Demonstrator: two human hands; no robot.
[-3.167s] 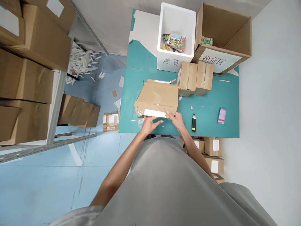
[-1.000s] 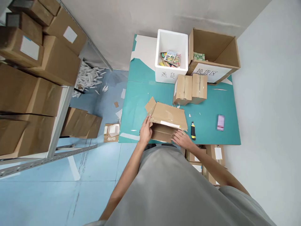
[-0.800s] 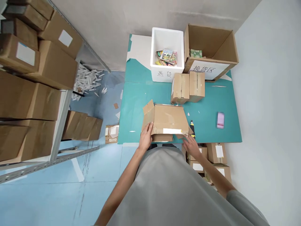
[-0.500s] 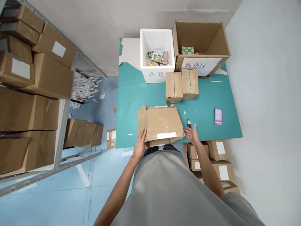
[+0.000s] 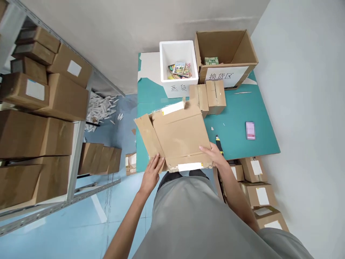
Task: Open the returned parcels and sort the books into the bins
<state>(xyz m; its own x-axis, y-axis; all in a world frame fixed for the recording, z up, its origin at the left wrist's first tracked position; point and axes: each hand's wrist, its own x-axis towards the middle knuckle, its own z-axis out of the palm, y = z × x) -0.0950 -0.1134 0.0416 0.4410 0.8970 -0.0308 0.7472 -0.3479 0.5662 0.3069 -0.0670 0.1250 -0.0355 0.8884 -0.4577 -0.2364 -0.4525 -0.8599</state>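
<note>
A flattened brown cardboard box (image 5: pixel 176 135) with white labels at its near and far ends is held up over the near edge of the teal table (image 5: pixel 242 144). My left hand (image 5: pixel 152 172) grips its near left corner, fingers stretched along the edge. My right hand (image 5: pixel 214 154) holds the near right side, fingers over the cardboard. A side flap hangs off to the left.
A yellow-black utility knife (image 5: pixel 219 141) lies just right of my right hand, a pink item (image 5: pixel 250 130) further right. Two sealed cartons (image 5: pixel 207 95), a white foam box (image 5: pixel 176 72) and an open brown box (image 5: pixel 225 57) stand at the back. Shelves of cartons (image 5: pixel 40 118) fill the left; small cartons (image 5: pixel 256 180) sit on the floor right.
The box has been opened flat and lifted toward me, now larger in view. Both hands shifted to its near corners; the right hand came back from beside the knife.
</note>
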